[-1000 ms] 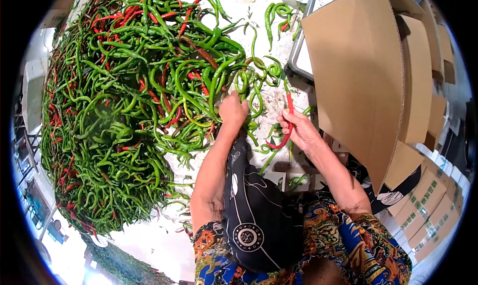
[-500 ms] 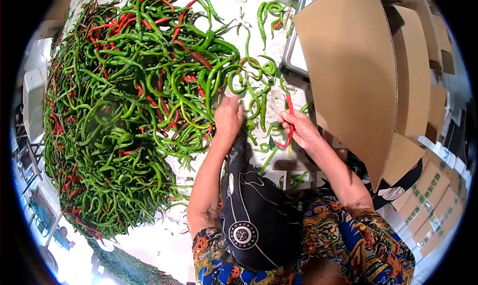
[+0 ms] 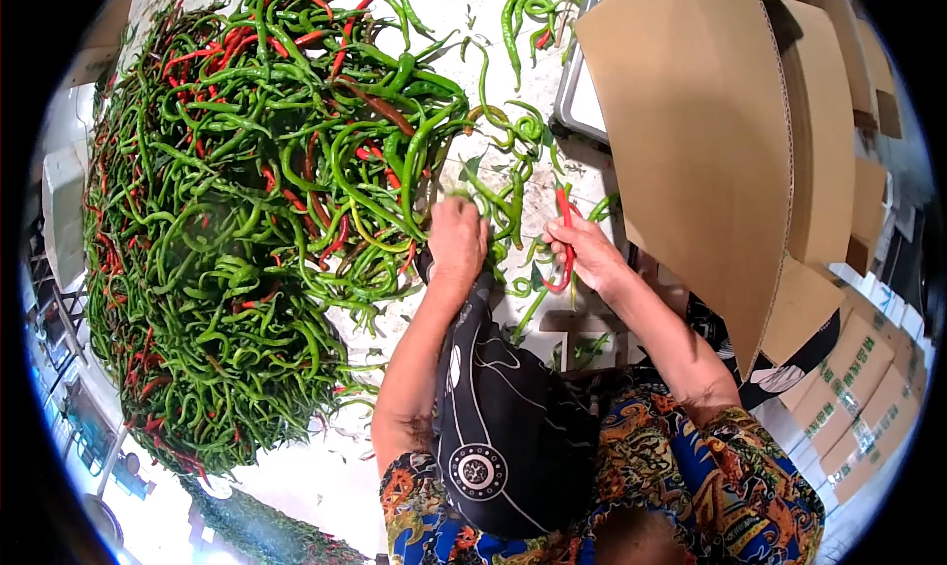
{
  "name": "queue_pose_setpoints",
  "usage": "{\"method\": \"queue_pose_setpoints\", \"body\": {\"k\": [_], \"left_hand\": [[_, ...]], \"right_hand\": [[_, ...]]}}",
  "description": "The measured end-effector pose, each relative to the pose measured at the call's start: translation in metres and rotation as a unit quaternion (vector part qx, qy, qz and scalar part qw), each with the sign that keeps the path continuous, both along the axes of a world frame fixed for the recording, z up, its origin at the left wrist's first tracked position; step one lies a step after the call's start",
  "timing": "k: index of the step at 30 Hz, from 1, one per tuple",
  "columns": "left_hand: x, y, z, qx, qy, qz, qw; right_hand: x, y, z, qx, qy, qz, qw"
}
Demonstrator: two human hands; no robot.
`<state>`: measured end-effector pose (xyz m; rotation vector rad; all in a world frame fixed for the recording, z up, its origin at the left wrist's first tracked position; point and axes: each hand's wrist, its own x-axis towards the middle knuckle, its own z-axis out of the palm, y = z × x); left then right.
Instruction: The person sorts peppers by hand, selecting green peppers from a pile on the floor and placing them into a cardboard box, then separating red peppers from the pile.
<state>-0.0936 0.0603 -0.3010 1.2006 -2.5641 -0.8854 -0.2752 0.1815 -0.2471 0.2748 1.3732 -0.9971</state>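
Note:
In the head view my right hand (image 3: 589, 252) pinches a red chili pepper (image 3: 566, 210), which hangs upright and curves at its lower tip. My left hand (image 3: 459, 237) is at the right edge of the large chili heap (image 3: 227, 210), its fingers curled down and slightly blurred. A greenish smear shows at those fingertips; what they hold is hidden. Between and beyond both hands, loose green chilies (image 3: 515, 205) lie on the white surface (image 3: 444, 42). The heap is mostly green with red chilies mixed in.
A large cardboard box (image 3: 691, 141) with raised flaps stands close on the right, beside a grey-rimmed tray (image 3: 577, 91). Taped cartons (image 3: 853, 397) are stacked at lower right. Black patterned cloth (image 3: 513, 417) fills the near middle. More chilies (image 3: 256, 526) lie at the lower left.
My left hand has curled its fingers more and shifted slightly toward me. The right hand keeps the red chili pepper, moving slightly left. The whole view has shifted a little.

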Motion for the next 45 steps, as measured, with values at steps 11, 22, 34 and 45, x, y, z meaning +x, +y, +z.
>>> {"method": "queue_pose_setpoints", "body": {"k": [11, 22, 34, 45], "left_hand": [[-0.025, -0.125, 0.009, -0.097, 0.069, 0.269, 0.956], [-0.024, -0.102, 0.027, 0.594, 0.466, 0.249, 0.607], [-0.008, -0.057, 0.102, 0.364, 0.316, 0.186, 0.856], [-0.04, -0.012, 0.069, 0.193, 0.31, -0.058, 0.929]], "right_hand": [[0.014, -0.008, 0.007, -0.018, -0.047, 0.03, 0.998], [0.001, -0.015, 0.014, -0.021, -0.068, 0.0, 0.997], [-0.01, -0.015, 0.034, -0.016, 0.066, -0.044, 0.997], [0.002, -0.047, 0.063, -0.112, 0.153, 0.049, 0.981]]}}
